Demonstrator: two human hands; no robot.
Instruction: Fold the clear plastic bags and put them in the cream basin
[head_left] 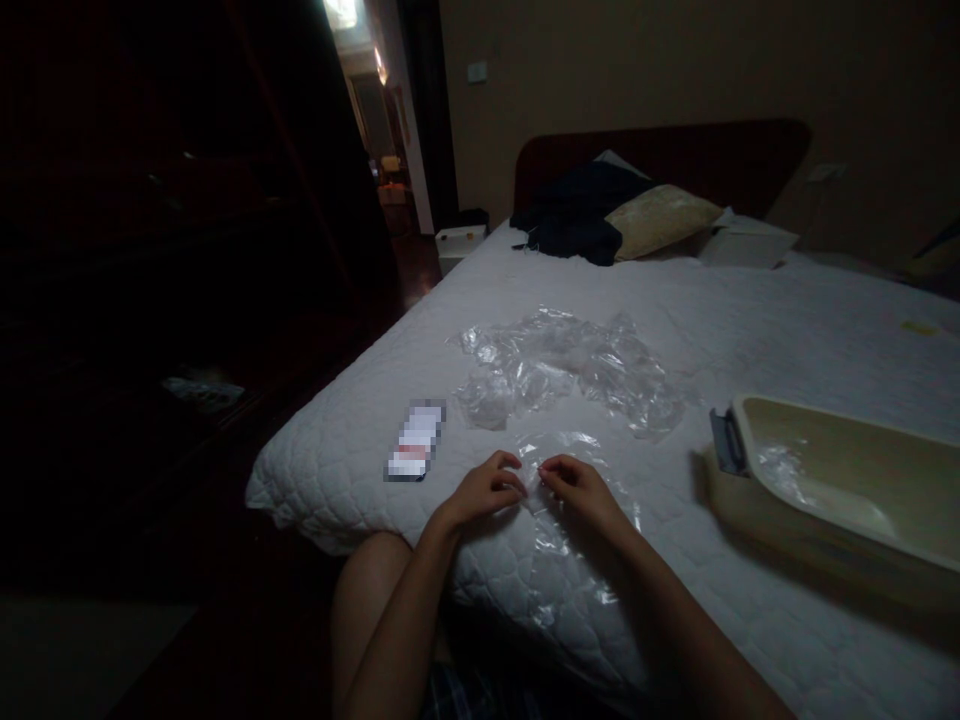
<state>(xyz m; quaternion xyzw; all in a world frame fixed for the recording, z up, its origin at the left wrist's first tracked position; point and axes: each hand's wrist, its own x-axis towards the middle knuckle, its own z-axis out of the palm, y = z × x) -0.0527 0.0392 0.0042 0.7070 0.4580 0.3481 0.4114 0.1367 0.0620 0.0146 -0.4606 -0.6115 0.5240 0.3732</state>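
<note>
A clear plastic bag (pixel 559 545) lies flat over the near edge of the bed, under and between my hands. My left hand (pixel 487 490) rests by its left side with fingers curled and apart, holding nothing that I can see. Thumb and fingertips of my right hand (pixel 577 485) are pinched together at the upper part of the bag, seemingly on its thin film. Just beyond my hands spreads a crumpled heap of clear plastic bags (pixel 562 365). To the left of my left hand lies a phone (pixel 417 440) with a blurred, lit screen.
A cream plastic bin (pixel 825 510) with a grey handle stands on the bed at right, some clear plastic inside. Pillows (pixel 664 220) and dark cloth (pixel 577 210) lie by the headboard (pixel 675 145). White quilted bedding (pixel 337 450) covers the bed. Dark furniture stands at left.
</note>
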